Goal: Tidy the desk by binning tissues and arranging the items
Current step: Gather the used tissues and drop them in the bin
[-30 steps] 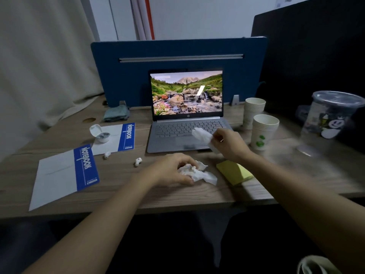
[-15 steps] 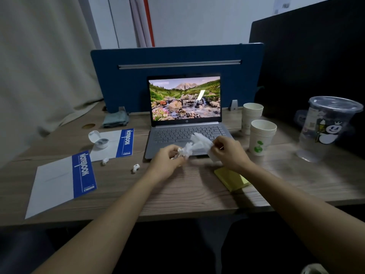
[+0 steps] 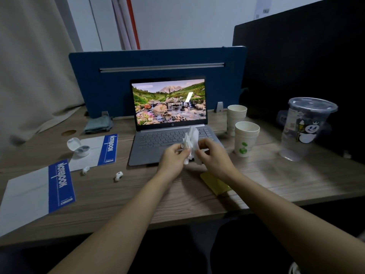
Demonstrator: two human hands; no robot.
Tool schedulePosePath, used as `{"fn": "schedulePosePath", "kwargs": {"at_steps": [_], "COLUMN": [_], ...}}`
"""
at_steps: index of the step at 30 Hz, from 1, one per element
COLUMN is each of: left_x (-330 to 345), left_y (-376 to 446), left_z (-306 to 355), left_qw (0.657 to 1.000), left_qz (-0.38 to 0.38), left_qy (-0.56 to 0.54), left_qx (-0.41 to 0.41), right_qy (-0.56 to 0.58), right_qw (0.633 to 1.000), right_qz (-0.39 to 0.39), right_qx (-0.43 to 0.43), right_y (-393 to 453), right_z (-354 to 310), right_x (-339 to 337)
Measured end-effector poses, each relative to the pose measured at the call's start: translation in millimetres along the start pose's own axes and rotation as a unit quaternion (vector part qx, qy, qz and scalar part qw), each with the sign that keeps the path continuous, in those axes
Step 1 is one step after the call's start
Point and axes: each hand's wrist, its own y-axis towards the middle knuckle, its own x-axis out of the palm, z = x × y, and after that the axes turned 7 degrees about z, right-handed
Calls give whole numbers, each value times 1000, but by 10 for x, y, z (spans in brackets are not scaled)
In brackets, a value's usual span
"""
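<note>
White crumpled tissues [image 3: 191,142] are bunched between both hands, held above the front edge of the open laptop [image 3: 169,123]. My left hand [image 3: 173,159] pinches them from the left and my right hand [image 3: 214,158] grips them from the right. A yellow sticky-note pad [image 3: 215,184] lies on the desk, partly under my right forearm. Two blue-and-white notebooks [image 3: 39,191] [image 3: 98,150] lie at the left. An open white earbud case [image 3: 79,147] rests on the farther notebook, and two loose earbuds [image 3: 85,170] [image 3: 118,175] sit on the wooden desk [image 3: 286,178].
Two stacks of paper cups [image 3: 245,140] [image 3: 236,117] stand right of the laptop. A clear lidded plastic cup [image 3: 304,127] stands at the far right. A folded grey cloth [image 3: 97,125] lies by the blue divider [image 3: 158,60]. A black partition closes the right side.
My left hand lifted its tissue off the desk and brought it to the tissue in my right hand; both wads are now pressed together over the laptop. The camera tilted down and left.
</note>
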Motion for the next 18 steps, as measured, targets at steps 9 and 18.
{"fn": "schedulePosePath", "kwargs": {"at_steps": [9, 18], "left_x": [634, 1649], "left_y": [-315, -904], "left_z": [302, 399], "left_qw": [991, 975], "left_qz": [-86, -157], "left_qy": [-13, -40], "left_qx": [104, 153], "right_qy": [19, -77], "right_qw": [991, 963], "right_qz": [128, 260], "right_qx": [19, 11], "right_y": [-304, -965], "right_z": [48, 338], "right_x": [-646, -1625]}}
